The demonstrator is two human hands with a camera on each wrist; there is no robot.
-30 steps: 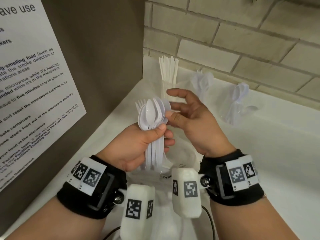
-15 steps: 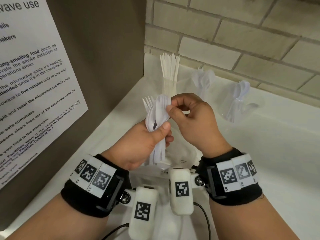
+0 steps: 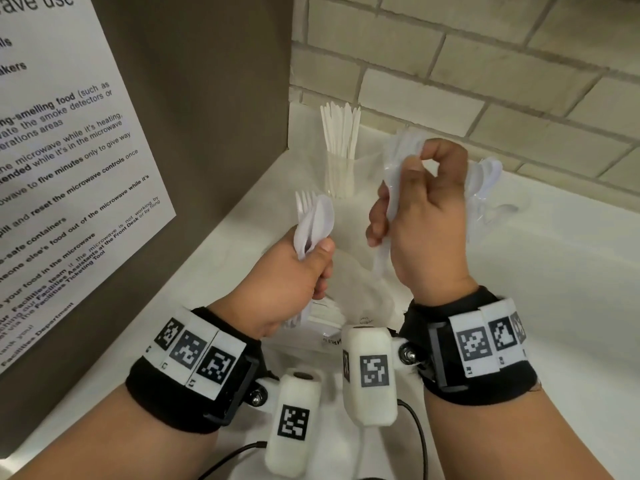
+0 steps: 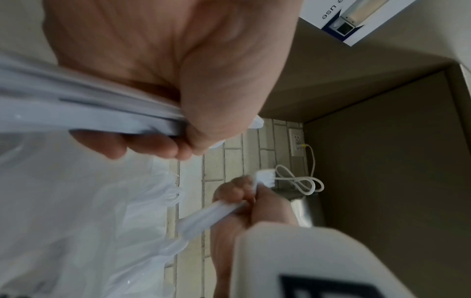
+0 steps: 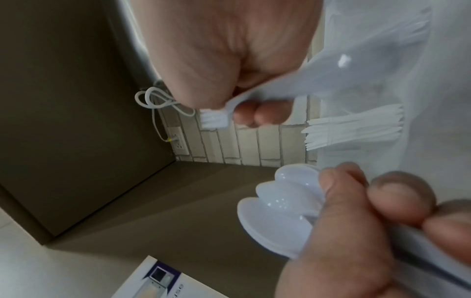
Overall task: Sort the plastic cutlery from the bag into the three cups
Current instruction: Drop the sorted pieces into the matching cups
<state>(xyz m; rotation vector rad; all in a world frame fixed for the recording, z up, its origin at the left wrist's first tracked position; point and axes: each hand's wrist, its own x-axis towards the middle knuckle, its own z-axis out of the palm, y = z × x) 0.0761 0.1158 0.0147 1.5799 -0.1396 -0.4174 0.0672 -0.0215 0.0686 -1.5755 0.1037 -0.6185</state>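
My left hand (image 3: 304, 268) grips a bundle of white plastic spoons and forks (image 3: 313, 220) upright by the handles; the spoon bowls (image 5: 277, 205) fan out above its thumb. My right hand (image 3: 412, 168) pinches a white fork (image 3: 389, 209), tines (image 5: 213, 121) up, held apart to the right of the bundle. A clear cup of knives (image 3: 341, 168) stands at the back. A second cup is mostly hidden behind the right hand. A third cup with spoons (image 3: 486, 178) stands right of it. The clear plastic bag (image 3: 349, 292) lies below both hands.
A brown side panel with a printed microwave notice (image 3: 69, 168) closes off the left. A brick wall (image 3: 485, 81) runs behind the cups. The white counter (image 3: 554, 289) stretches to the right. A coiled white cable (image 4: 298, 181) hangs by a wall socket.
My right hand has pulled a fork out of the bundle and carried it up and to the right. The left hand still grips the rest and has barely moved.
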